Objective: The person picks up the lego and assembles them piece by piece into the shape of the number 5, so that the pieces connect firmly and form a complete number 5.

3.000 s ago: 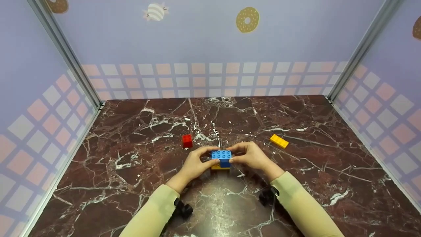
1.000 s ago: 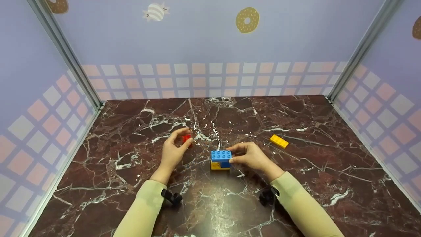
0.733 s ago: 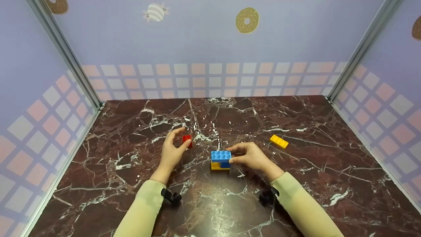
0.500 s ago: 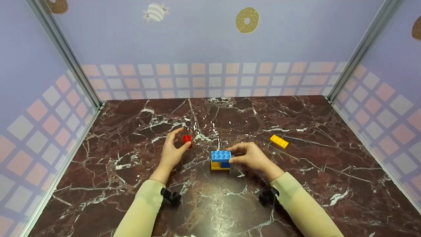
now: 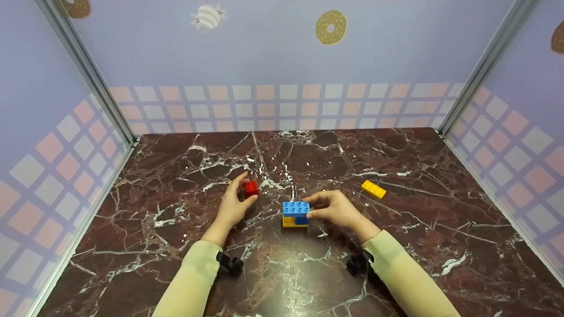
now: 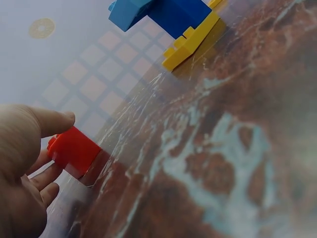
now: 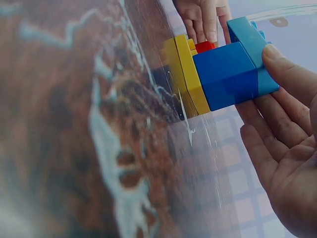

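Your right hand (image 5: pixel 335 208) pinched the light-blue top brick (image 5: pixel 296 207) at its right end, probably to steady the stack (image 5: pixel 301 220). Left hand (image 5: pixel 232 206) spread loosely around the red brick (image 5: pixel 251 188), farther left; contact unclear.

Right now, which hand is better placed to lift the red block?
Probably the left hand: it is right at the red block, thumb on the near side. The right hand is farther off, holding the light blue block.
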Tool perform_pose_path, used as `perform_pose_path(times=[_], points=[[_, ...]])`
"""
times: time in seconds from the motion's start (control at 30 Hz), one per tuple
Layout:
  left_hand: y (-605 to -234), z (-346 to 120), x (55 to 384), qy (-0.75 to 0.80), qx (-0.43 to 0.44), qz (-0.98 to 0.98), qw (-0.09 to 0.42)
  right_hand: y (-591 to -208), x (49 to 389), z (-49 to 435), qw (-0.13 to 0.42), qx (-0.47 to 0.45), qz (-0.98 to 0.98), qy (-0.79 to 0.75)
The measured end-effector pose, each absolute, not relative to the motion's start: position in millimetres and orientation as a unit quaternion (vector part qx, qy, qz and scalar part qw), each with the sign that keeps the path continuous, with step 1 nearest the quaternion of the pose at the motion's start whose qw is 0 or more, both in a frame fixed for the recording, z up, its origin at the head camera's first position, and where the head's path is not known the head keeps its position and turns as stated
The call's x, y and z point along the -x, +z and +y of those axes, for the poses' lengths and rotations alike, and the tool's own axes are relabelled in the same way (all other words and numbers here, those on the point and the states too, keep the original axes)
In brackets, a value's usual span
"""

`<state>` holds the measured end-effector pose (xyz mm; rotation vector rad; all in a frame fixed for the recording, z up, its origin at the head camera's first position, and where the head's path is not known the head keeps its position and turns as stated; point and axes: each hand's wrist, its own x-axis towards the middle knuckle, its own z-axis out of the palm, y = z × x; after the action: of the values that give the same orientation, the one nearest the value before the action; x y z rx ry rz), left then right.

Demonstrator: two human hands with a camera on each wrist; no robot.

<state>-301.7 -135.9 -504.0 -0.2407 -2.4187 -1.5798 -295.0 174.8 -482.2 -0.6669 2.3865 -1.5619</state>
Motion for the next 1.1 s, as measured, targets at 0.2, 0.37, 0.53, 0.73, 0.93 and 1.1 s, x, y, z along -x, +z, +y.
perform_pose_path(times=[0.2,0.37,0.53,0.73,0.93,1.1], points=[[-504.4,-133.6,300.9,-0.524,0.086,-0.838,0.123,-481.6,294.7,175.2,0.111,0.228,0.806,-0.535],[-504.4,-132.1,299.2,-0.509,0.097,-0.847,0.116,-482.0,294.9,174.8,0.114,0.226,0.804,-0.538],[-507.0,-131.3,299.4,-0.488,0.106,-0.859,0.115,-482.5,295.2,175.0,0.114,0.221,0.807,-0.535],[-507.7,-131.9,298.7,-0.460,0.104,-0.875,0.113,-481.7,294.8,174.8,0.113,0.222,0.807,-0.535],[-507.3,-131.3,299.3,-0.464,0.100,-0.873,0.112,-481.0,294.0,174.8,0.112,0.224,0.807,-0.535],[-506.1,-129.5,297.3,-0.495,0.104,-0.855,0.117,-481.0,294.1,175.1,0.111,0.227,0.806,-0.535]])
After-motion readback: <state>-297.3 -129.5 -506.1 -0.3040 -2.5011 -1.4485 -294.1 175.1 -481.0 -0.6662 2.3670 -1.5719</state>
